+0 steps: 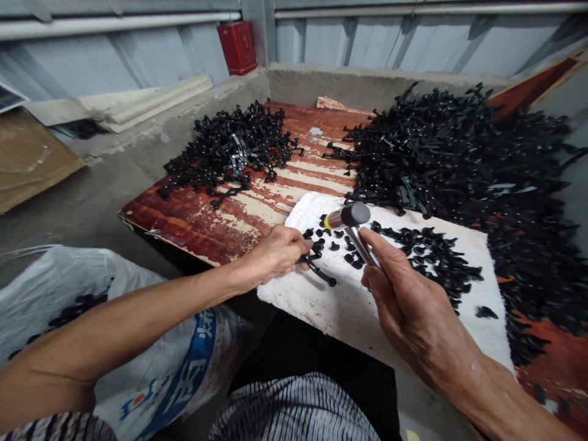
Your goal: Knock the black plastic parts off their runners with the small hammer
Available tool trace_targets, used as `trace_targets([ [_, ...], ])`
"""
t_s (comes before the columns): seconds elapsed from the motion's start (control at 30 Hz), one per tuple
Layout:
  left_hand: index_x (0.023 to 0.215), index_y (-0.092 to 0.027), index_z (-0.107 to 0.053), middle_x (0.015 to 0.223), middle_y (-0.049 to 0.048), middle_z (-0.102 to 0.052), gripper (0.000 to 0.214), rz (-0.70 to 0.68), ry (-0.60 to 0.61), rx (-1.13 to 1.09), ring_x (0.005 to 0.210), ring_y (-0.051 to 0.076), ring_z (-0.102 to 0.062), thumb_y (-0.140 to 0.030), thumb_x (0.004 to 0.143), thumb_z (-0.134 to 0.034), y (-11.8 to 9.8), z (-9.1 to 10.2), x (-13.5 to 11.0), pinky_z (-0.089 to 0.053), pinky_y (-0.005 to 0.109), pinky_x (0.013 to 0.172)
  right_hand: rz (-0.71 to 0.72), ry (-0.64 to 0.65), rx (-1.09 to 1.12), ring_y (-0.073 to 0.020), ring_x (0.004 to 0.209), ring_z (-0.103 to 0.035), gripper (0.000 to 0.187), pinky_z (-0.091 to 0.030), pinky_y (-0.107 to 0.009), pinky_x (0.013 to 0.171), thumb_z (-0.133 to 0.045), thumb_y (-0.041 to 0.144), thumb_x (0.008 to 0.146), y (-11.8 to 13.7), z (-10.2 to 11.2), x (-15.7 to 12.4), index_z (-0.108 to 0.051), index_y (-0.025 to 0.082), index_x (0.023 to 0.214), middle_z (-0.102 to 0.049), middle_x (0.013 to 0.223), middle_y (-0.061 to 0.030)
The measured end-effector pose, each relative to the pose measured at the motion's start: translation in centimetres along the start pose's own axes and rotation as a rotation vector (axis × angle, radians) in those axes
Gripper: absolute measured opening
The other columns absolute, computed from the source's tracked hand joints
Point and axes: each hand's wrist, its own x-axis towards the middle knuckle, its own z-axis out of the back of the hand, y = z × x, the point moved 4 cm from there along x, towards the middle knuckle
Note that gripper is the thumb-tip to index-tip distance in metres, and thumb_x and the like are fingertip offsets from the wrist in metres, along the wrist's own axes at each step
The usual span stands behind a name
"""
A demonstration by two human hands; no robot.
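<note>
Nearest: striped clothing (294, 410) on the wearer, bottom edge. Sack (151, 367) at lower left, white with blue print, mouth open, black parts inside, partly behind the left forearm.

Mat (294, 300): white, lying on the near side of the table (184, 223), front edge facing the wearer. Both hands are over it.

Right hand (408, 300): closed around the handle of the mallet (356, 214). Black face on the head's right end, yellow on the left. Handle tilted, head up and away from the wrist. Yellow end is over the small pieces; can't tell if it touches any.

Left hand (275, 257): fingers pinched on 1 black strip (321, 272) at the mat's left part, round end pointing right and toward the wearer. Exact finger contact partly hidden.

Small black pieces (335, 246) scattered between the 2 hands; denser cluster (432, 248) on the mat's right half, 1 piece apart near the right edge.

Beyond the mat: left pile (234, 144) and bigger right pile (436, 147) of black parts, worn red-brown tabletop between. Rag (337, 104) at the table's back edge.

Farthest: red box (236, 48) in the corner, metal wall (367, 43) behind.
</note>
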Motion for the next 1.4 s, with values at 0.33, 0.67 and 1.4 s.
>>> trace_targets([
  [0.33, 0.072, -0.016, -0.055, 0.050, -0.0003, -0.057, 0.021, 0.028, 0.025, -0.034, 0.028, 0.002, -0.032, -0.026, 0.090, -0.054, -0.9, -0.3, -0.5, -0.012, 0.020, 0.032, -0.005, -0.089, -0.013, -0.0169, 0.062, -0.067, 0.059, -0.060, -0.035, 0.072, -0.042, 0.015, 0.092, 0.9, 1.5, 0.8, -0.040, 0.021, 0.151, -0.073, 0.107, -0.0118],
  [0.67, 0.070, -0.016, -0.056, 0.050, 0.0006, -0.059, 0.020, 0.038, 0.009, -0.020, 0.027, 0.002, -0.032, -0.026, 0.088, -0.056, -0.7, -0.1, -0.2, -0.013, 0.019, 0.031, 0.035, -0.062, 0.032, -0.0218, 0.090, -0.073, 0.065, -0.061, -0.040, 0.082, -0.042, 0.010, 0.092, 1.0, 1.7, 0.6, -0.032, 0.026, 0.154, -0.068, 0.126, -0.0106],
  [1.4, 0.065, -0.012, -0.058, 0.057, 0.0045, -0.061, 0.024, -0.039, -0.004, -0.201, 0.036, 0.002, -0.040, -0.017, 0.088, -0.057, -0.5, -0.3, -0.4, -0.017, 0.017, 0.032, -0.033, -0.083, 0.102, -0.0252, 0.112, -0.067, 0.057, -0.054, -0.046, 0.096, -0.044, 0.009, 0.092, -0.3, 0.8, -0.8, -0.042, 0.019, 0.148, -0.070, 0.124, -0.0125],
])
